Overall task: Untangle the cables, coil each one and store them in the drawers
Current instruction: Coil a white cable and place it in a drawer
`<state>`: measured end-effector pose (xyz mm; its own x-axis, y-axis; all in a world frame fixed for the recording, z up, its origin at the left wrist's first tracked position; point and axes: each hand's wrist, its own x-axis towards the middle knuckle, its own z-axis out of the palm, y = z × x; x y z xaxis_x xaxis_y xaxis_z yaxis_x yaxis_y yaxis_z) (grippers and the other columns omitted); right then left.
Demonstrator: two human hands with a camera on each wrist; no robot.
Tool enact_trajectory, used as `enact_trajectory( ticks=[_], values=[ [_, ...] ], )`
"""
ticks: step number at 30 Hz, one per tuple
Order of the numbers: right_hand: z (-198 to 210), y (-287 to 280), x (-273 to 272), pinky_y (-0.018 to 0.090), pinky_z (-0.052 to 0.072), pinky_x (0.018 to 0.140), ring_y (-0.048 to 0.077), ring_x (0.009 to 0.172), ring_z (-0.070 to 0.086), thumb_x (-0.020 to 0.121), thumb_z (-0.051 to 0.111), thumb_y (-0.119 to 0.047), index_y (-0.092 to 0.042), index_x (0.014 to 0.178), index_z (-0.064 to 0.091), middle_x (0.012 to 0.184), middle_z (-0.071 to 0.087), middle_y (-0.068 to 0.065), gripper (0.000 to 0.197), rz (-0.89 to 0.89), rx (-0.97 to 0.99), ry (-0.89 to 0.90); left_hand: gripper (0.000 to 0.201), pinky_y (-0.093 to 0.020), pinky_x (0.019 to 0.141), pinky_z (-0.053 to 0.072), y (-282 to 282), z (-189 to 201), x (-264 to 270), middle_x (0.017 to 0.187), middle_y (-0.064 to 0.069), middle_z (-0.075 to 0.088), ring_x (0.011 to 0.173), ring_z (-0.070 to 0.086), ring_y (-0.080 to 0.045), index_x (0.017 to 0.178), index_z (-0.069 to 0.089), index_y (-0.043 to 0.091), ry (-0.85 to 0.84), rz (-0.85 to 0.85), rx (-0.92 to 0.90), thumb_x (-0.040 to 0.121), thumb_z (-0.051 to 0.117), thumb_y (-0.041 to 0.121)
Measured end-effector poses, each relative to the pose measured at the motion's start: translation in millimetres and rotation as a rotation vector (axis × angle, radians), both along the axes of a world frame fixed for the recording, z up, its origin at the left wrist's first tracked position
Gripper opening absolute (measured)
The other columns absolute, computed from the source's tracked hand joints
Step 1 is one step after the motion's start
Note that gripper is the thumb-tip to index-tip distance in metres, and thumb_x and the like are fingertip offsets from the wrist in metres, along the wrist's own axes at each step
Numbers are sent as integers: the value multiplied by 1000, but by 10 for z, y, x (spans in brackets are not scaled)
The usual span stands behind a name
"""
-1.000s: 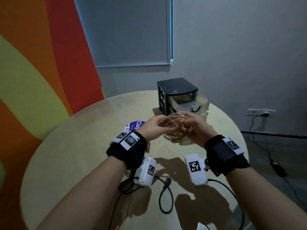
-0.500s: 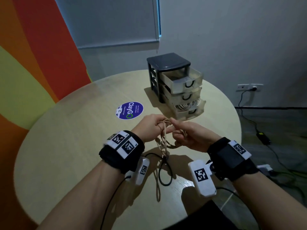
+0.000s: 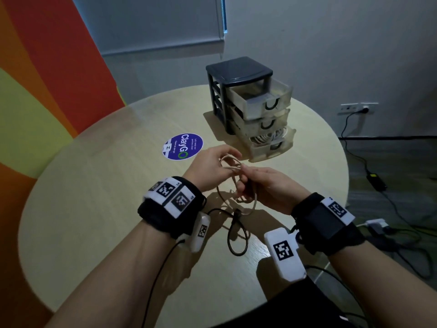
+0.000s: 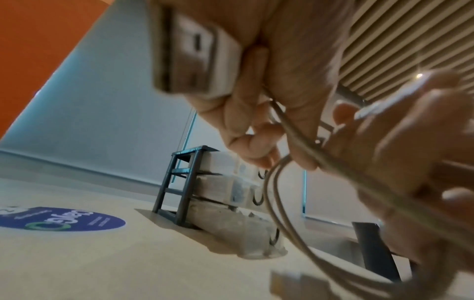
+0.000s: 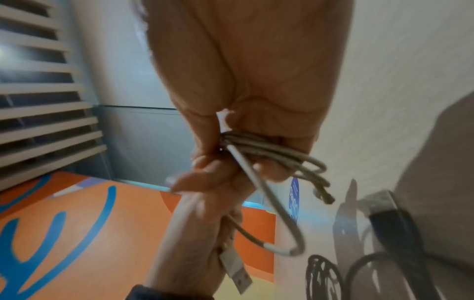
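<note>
Both hands hold a beige braided cable (image 3: 230,165) above the round table (image 3: 94,209). My left hand (image 3: 214,163) pinches its upper loops; my right hand (image 3: 255,185) grips the bundled loops, which hang down (image 3: 246,204). In the right wrist view the beige cable (image 5: 269,150) is wound in several turns under my fingers, with its USB plug (image 5: 237,272) dangling. The left wrist view shows the beige cable (image 4: 279,213) running down from both hands. A black cable (image 3: 236,235) lies looped on the table below my hands. The drawer unit (image 3: 248,102) stands behind with drawers pulled out; the lowest holds a white coiled cable (image 3: 269,137).
A round blue ClayGo sticker (image 3: 182,146) lies on the table left of the drawer unit. Right of the table, on the floor, lie a power adapter (image 3: 376,183) and cords, with a wall socket (image 3: 358,109) behind. An orange and yellow wall (image 3: 35,79) is to the left.
The view has tilted down, so the drawer unit sits higher in frame. My hands have lowered toward me with the beige cable, and its loops now hang from my right hand.
</note>
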<state>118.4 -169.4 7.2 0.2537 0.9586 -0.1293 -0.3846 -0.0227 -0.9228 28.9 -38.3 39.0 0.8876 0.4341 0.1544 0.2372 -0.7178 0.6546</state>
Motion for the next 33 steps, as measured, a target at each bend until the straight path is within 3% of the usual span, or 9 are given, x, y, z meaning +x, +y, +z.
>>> enact_trajectory(
  ticks=[4, 9, 13, 17, 21, 23, 27, 30, 33],
  values=[
    [41, 5, 2, 24, 40, 58, 9, 39, 46, 85, 44, -36, -13, 73, 45, 38, 35, -8, 26, -36, 29, 146, 30, -36, 76, 50, 71, 166, -45, 84, 0, 66, 78, 58, -13, 91, 69, 23, -31, -38, -98, 65, 83, 26],
    [76, -62, 83, 17, 41, 45, 1, 24, 23, 90, 40, -42, -19, 59, 51, 31, 26, -12, 40, 151, 22, 274, 13, -7, 51, 37, 157, 317, -165, 54, 12, 62, 49, 52, 5, 86, 69, 5, -131, -86, -419, 74, 74, 8],
    [56, -73, 74, 17, 35, 42, 1, 26, 25, 75, 67, -52, -20, 55, 47, 32, 29, -13, 42, 285, 11, 295, 11, -14, 65, 50, 172, 317, -196, 65, 4, 71, 66, 67, -6, 78, 71, 7, -223, -121, -441, 68, 76, 4],
    [63, -107, 86, 18, 39, 43, 1, 22, 29, 66, 78, -45, -20, 49, 44, 28, 31, -12, 46, 369, 21, 326, 11, -13, 66, 50, 205, 283, -195, 64, 4, 71, 65, 68, -6, 75, 70, 7, -286, -125, -456, 66, 75, 3],
    [64, -101, 64, 21, 48, 49, 3, 23, 37, 73, 74, -34, -20, 44, 43, 27, 32, -11, 45, 419, 85, 338, 7, -11, 56, 42, 286, 173, -126, 54, 10, 65, 54, 56, 3, 69, 70, 10, -329, 32, -335, 72, 77, 11],
    [62, -80, 33, 23, 50, 58, 6, 27, 42, 76, 71, -33, -22, 42, 38, 28, 38, -9, 49, 416, 125, 315, 23, -16, 53, 38, 324, 73, -95, 49, 3, 59, 49, 47, -2, 65, 70, 6, -336, 127, -232, 75, 76, 25],
    [48, -47, 14, 28, 49, 76, 11, 45, 52, 88, 56, -29, -21, 41, 32, 39, 48, -6, 53, 402, 237, 387, 41, -7, 52, 35, 326, -122, -71, 51, 6, 59, 45, 48, -1, 59, 64, 3, -310, 238, -102, 83, 67, 36],
    [34, -33, 48, 31, 49, 80, 15, 50, 54, 96, 45, -25, -15, 47, 47, 46, 53, 0, 51, 343, 319, 595, 47, -24, 53, 40, 284, -263, -58, 57, -6, 60, 49, 50, -13, 60, 61, 8, -107, 205, 67, 87, 58, 45],
    [124, 8, 3, 30, 52, 81, 15, 62, 61, 95, 42, -30, -13, 59, 56, 59, 57, 2, 42, 117, 345, 657, 41, -32, 60, 36, 147, -263, -56, 70, -14, 59, 70, 56, -31, 81, 61, 3, 151, 95, 310, 95, 47, 39]
  ],
)
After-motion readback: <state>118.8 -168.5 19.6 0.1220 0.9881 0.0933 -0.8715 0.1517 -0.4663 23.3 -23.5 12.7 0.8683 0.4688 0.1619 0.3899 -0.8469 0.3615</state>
